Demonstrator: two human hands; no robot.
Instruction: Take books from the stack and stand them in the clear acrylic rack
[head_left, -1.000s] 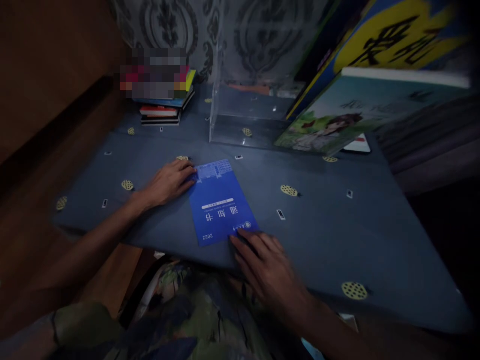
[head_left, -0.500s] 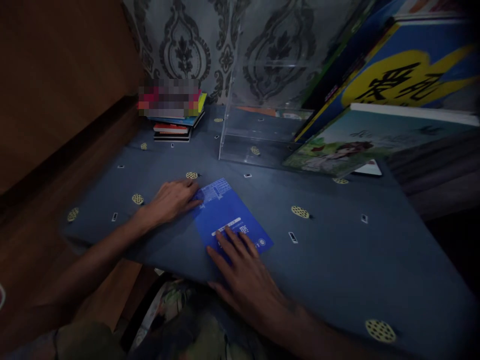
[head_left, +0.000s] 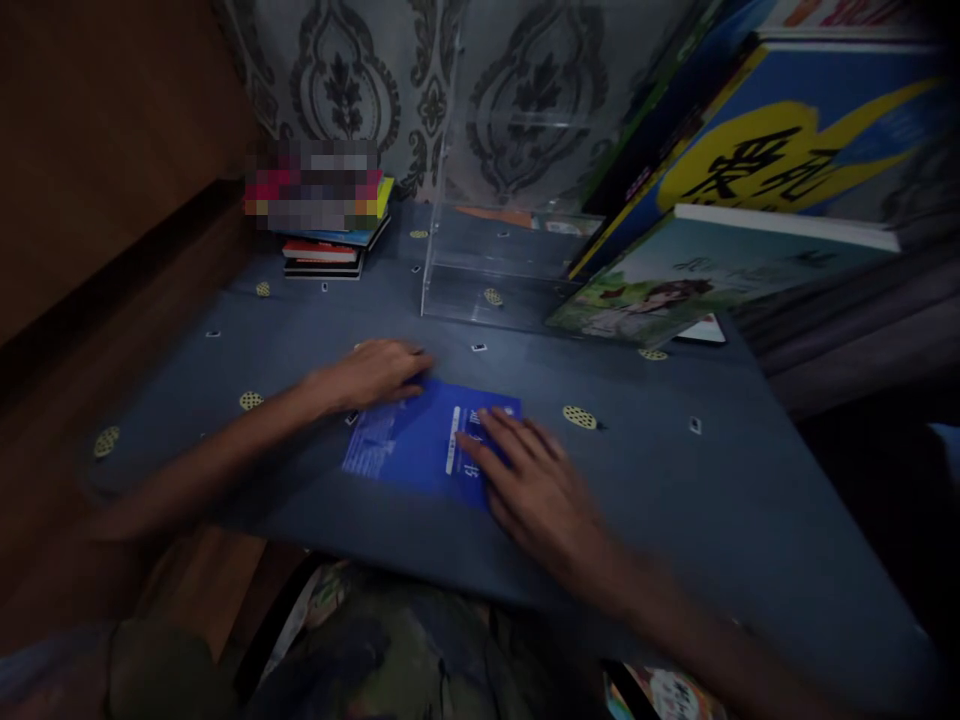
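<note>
head | 1 blue booklet (head_left: 409,445) | 2 hands flat on it: left hand (head_left: 375,372), right hand (head_left: 536,485) | neither grasping

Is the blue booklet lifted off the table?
No, the blue booklet lies flat on the table under the right hand.

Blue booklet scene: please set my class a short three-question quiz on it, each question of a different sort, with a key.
1. True or false: the right hand lies flat on the blue booklet.
2. Which thing stands behind the booklet, near the wall? A. a clear box B. a kettle C. a lamp
3. Fill in: the left hand touches the booklet's ____ edge.

Key: 1 true. 2 A. 3 far. The stack of books sits in the table's far left corner.
</note>
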